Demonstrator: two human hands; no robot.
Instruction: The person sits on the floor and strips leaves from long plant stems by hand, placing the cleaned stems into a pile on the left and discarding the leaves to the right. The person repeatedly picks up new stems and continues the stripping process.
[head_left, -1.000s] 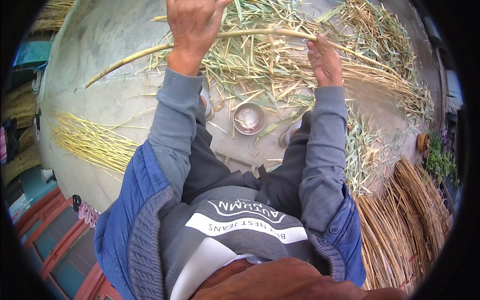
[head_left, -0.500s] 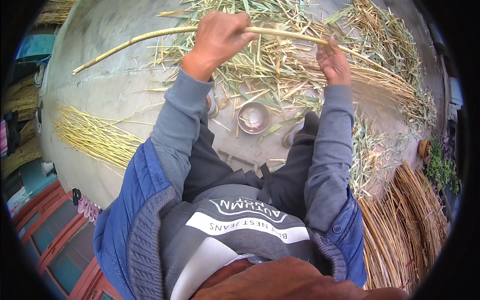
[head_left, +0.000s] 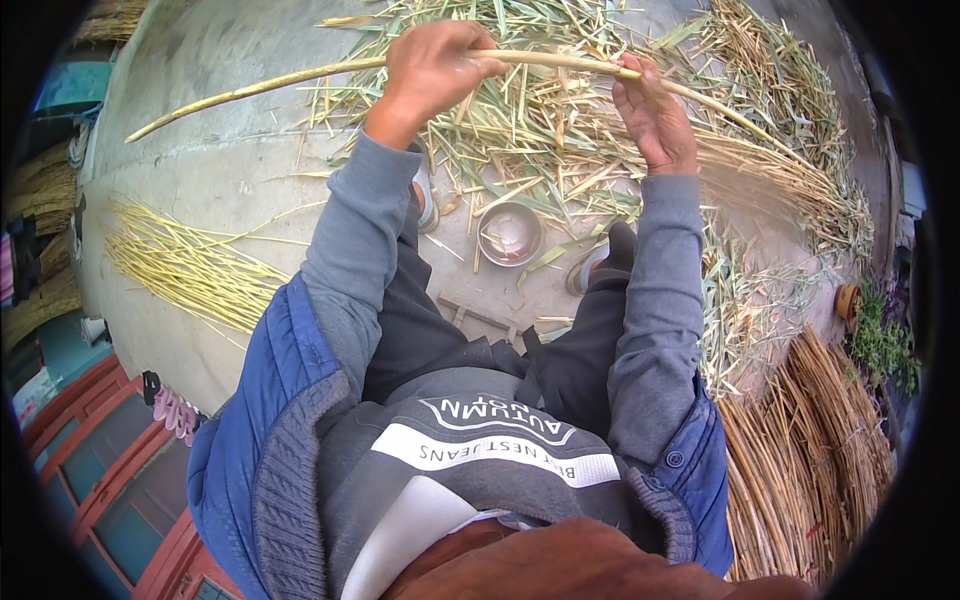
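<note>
A long, pale yellow reed stalk (head_left: pixel 560 60) is held crosswise in front of me, bowed, with both ends sagging. My left hand (head_left: pixel 432 75) is wrapped round it, thumb pointing right along the stalk. Further right, my right hand (head_left: pixel 658 120) has its thumb and fingertips closed on the same stalk; whether anything small is between them I cannot make out. Beyond and below both hands spreads a litter of green and straw-coloured leaves (head_left: pixel 540 150). A metal bowl (head_left: pixel 510 235) stands on the ground between my feet.
Peeled yellow stalks (head_left: pixel 190 265) lie in a loose pile at left. Unpeeled reeds (head_left: pixel 760 175) stretch out at right, near large brown bundles (head_left: pixel 800 460). A potted plant (head_left: pixel 880 330) stands at far right. A red-framed window (head_left: pixel 125 490) and pink shoes (head_left: pixel 175 412) are at lower left.
My right hand has shifted left and slightly up, closer to my left hand. The stalk's left end has moved a little further left. My left hand has moved only slightly.
</note>
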